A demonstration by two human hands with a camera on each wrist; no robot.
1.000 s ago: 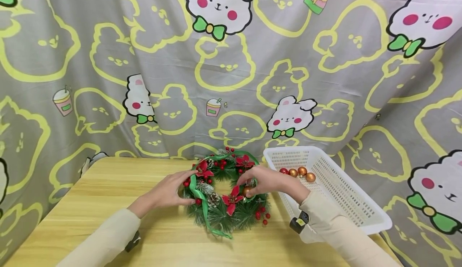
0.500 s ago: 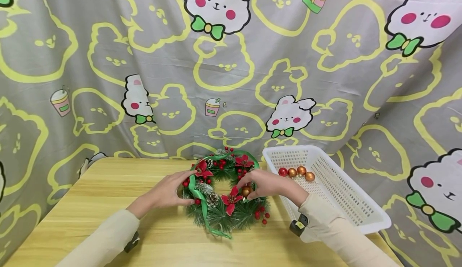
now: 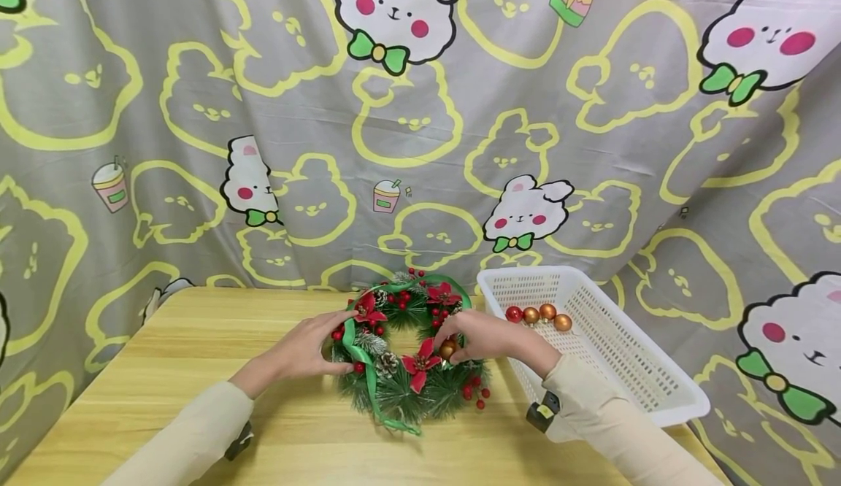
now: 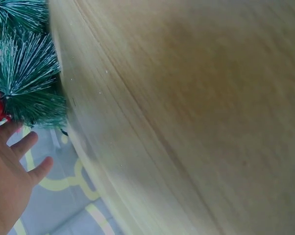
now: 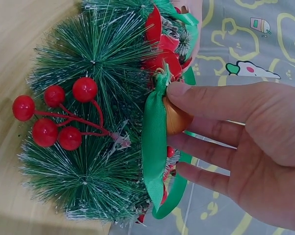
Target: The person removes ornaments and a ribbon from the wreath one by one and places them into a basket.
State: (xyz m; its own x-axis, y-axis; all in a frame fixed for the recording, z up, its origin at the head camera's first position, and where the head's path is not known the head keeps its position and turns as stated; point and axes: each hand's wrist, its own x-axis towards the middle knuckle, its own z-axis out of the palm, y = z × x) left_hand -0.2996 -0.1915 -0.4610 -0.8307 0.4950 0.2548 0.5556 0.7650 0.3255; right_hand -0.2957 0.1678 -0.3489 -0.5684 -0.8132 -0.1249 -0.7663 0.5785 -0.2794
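A green pine wreath [image 3: 394,395] lies on the wooden table, dressed with red poinsettias [image 3: 421,364], pinecones [image 3: 388,362], berries and a green ribbon [image 3: 372,384]. My right hand [image 3: 486,334] pinches a gold bauble [image 5: 178,119] at the wreath's right side. In the right wrist view, the thumb lies over the bauble's top beside the ribbon, fingers behind it. Red berries [image 5: 71,117] stick out from the wreath nearby. My left hand [image 3: 305,347] rests at the wreath's left edge, thumb and fingers spread; the left wrist view shows its fingers extended by the needles.
Right of the wreath stands a white perforated basket [image 3: 640,340], with one red bauble [image 3: 514,314] and several gold baubles [image 3: 547,312] inside. A patterned grey curtain [image 3: 315,143] hangs behind the table [image 3: 217,340].
Both hands stay nearly in place at the wreath. The right fingers shift slightly around the gold bauble, more of which shows than a second ago.
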